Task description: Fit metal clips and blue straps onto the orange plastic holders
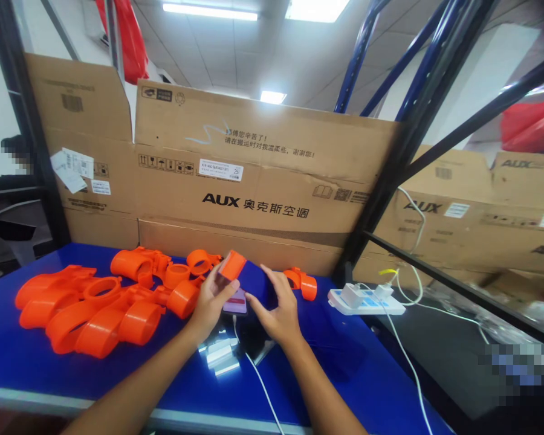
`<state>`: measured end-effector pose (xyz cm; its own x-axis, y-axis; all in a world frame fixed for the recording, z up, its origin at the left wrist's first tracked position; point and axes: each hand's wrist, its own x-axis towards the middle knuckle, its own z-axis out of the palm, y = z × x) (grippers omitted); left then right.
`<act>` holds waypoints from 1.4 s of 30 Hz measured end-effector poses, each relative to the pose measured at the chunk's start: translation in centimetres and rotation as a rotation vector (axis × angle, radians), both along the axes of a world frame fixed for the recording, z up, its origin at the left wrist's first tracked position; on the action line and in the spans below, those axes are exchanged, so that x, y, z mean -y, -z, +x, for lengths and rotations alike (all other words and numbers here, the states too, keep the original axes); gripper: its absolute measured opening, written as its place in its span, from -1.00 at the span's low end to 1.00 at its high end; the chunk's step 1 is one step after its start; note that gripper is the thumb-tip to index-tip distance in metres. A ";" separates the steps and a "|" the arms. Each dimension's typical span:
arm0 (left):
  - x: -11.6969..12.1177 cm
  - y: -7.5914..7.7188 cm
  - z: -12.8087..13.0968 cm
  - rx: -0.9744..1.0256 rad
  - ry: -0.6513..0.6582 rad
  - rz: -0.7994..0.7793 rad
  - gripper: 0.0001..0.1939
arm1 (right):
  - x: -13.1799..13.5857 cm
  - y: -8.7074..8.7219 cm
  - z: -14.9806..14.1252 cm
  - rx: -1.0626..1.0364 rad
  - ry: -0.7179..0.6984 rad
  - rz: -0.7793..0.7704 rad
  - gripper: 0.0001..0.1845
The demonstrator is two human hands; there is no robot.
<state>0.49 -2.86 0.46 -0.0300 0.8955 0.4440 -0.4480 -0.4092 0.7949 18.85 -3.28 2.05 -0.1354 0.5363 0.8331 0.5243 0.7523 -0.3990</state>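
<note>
My left hand (212, 302) is closed around an orange plastic ring-shaped part (233, 265), held a little above the table. My right hand (278, 305) is just to its right, thumb and fingers apart, with nothing between them. Between and below the hands a phone (234, 304) lies with its screen lit and a white cable (258, 374) running from its near end. Left of my left hand lies a group of several similar orange ring parts (98, 332). Beyond my right hand rests a further orange ring part (308, 287).
The blue table (185, 374) has a pale front edge. A cardboard sheet (254, 169) stands along its back. On the right, a white power strip (367, 299) holds plugged-in chargers with trailing cables. A dark metal post (381, 181) rises beside it.
</note>
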 end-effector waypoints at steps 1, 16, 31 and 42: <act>0.1 0.1 0.2 -0.015 0.047 -0.005 -0.28 | -0.1 0.0 0.1 -0.069 -0.005 -0.029 -0.34; 1.0 0.8 1.2 -0.090 0.229 -0.028 -0.14 | -2.0 1.3 -0.6 -0.432 -0.286 -0.532 -0.37; 0.6 0.8 0.1 -0.246 -0.041 -0.015 -0.33 | 0.0 -0.6 -0.8 -0.264 -0.523 -0.530 -0.31; 1.7 -3.2 -4.1 -0.679 -0.308 0.232 -0.49 | -0.2 -0.9 -0.4 -0.412 -0.498 -0.566 -0.42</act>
